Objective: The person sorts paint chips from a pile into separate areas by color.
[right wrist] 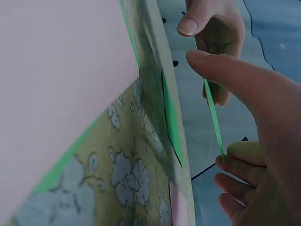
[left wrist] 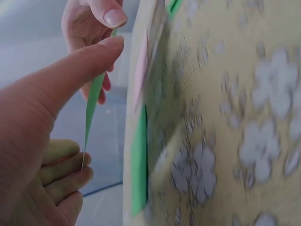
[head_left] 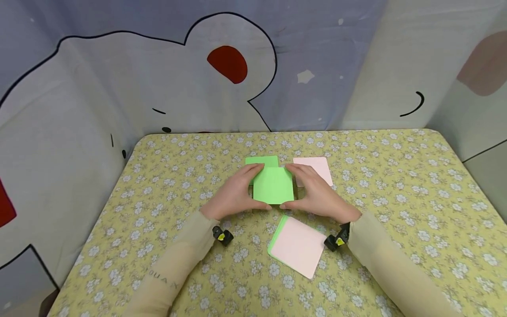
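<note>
Both hands hold one square green card above the table. My left hand grips its left side, with the thumb at the near edge and fingertips at the far corner. On the right side, my right hand grips it in mirrored fashion. Seen edge-on in the left wrist view, the held card is a thin strip raised off the cloth. Behind it lies another green card, partly covered. A pink card lies to its right, partly behind the right hand.
Nearer the front edge, a pink square lies askew on green, whose rim shows along its left side. A yellow floral cloth covers the table. A printed curtain hangs behind. Each wrist wears a small black camera.
</note>
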The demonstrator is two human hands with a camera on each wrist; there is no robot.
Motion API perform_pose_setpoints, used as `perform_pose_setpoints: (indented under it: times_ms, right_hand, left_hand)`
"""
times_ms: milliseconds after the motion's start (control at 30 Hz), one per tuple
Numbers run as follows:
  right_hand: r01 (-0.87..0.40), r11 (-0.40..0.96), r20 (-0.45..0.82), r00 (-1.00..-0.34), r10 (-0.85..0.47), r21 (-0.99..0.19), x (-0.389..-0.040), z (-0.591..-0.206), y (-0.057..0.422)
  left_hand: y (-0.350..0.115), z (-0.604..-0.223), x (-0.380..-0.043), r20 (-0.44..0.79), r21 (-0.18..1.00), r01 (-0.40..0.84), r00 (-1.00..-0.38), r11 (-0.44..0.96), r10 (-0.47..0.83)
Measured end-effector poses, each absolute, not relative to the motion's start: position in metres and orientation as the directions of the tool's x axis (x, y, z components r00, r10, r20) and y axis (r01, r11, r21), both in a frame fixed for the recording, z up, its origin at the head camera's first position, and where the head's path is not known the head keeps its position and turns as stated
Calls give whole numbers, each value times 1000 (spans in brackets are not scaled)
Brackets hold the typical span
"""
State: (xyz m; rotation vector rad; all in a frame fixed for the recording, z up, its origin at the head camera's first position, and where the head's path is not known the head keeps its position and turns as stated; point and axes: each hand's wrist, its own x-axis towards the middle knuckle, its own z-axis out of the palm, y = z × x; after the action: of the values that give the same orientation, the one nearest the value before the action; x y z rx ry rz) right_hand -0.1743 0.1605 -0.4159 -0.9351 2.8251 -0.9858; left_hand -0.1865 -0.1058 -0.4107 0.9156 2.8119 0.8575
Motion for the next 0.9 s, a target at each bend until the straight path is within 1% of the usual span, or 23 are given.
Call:
perform_pose_setpoints:
  times_ms: [367, 600, 900]
  right_hand:
    - [-496, 647, 129, -840, -528, -579, -203, -424, 150]
    - [-450, 679, 71, -858, -508, -580, -219, -426, 143]
    - [-440, 676, 51, -857, -513, -591, -236, -430, 136]
  left_hand:
    - [-113, -419, -213, 75, 533, 481, -846, 696, 528]
    - [-114, -422, -228, 46, 530, 452, -860, 717, 508]
    - [-118, -424, -245, -15, 544, 410, -868, 732, 497]
